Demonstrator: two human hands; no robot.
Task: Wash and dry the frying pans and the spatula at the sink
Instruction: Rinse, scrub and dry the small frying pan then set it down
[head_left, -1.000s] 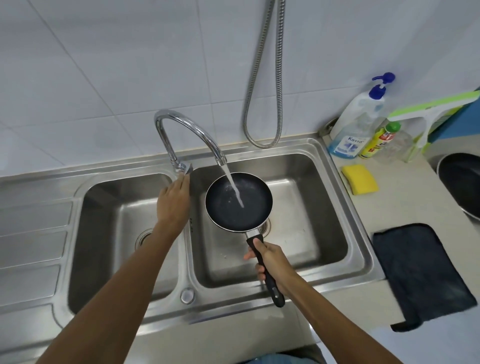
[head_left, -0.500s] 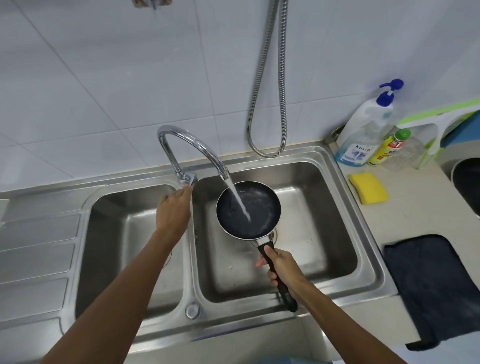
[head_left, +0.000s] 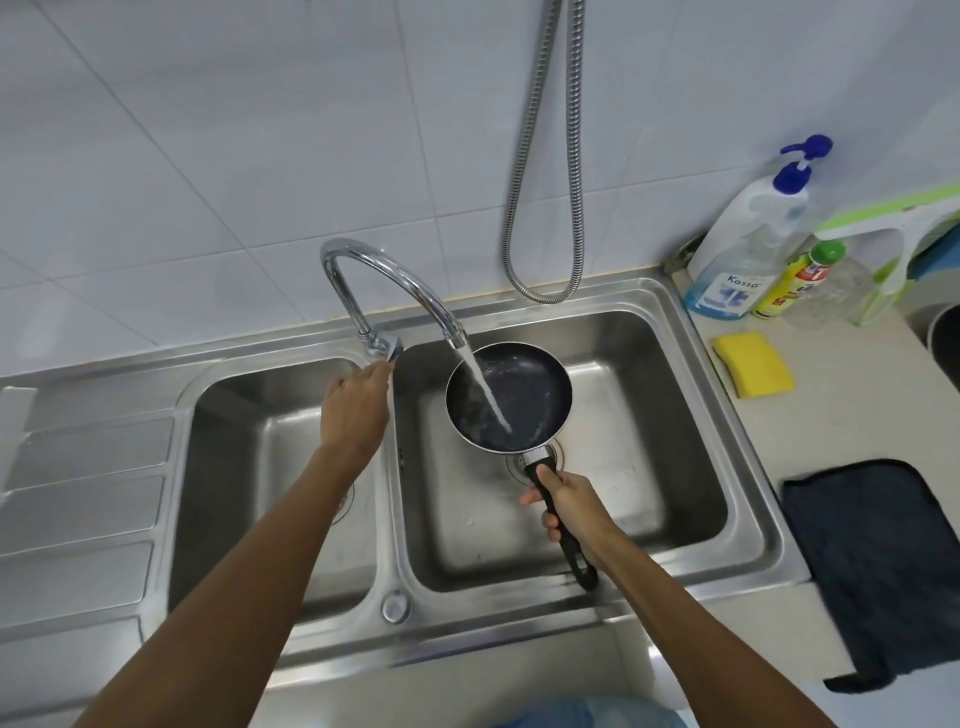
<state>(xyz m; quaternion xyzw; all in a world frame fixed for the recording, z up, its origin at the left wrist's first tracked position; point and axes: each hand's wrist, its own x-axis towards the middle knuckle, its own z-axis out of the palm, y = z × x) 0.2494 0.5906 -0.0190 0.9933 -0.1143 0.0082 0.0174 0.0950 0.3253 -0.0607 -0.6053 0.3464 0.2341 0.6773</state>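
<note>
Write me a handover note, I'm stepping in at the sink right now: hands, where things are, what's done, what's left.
Left hand: open, fingertips at the tap lever; water is running.
Right hand: grips the handle of the small frying pan, held over the right basin under the stream.
Second pan: partly in view at the counter's right edge. Spatula: not in view.
Yellow sponge, soap bottle and dark cloth are on the counter.
Done: small pan wetted; no suds visible.
Left: probably scrub, rinse and dry it, then the rest.

"kassa" on the pump bottle (head_left: 743, 260).
</note>
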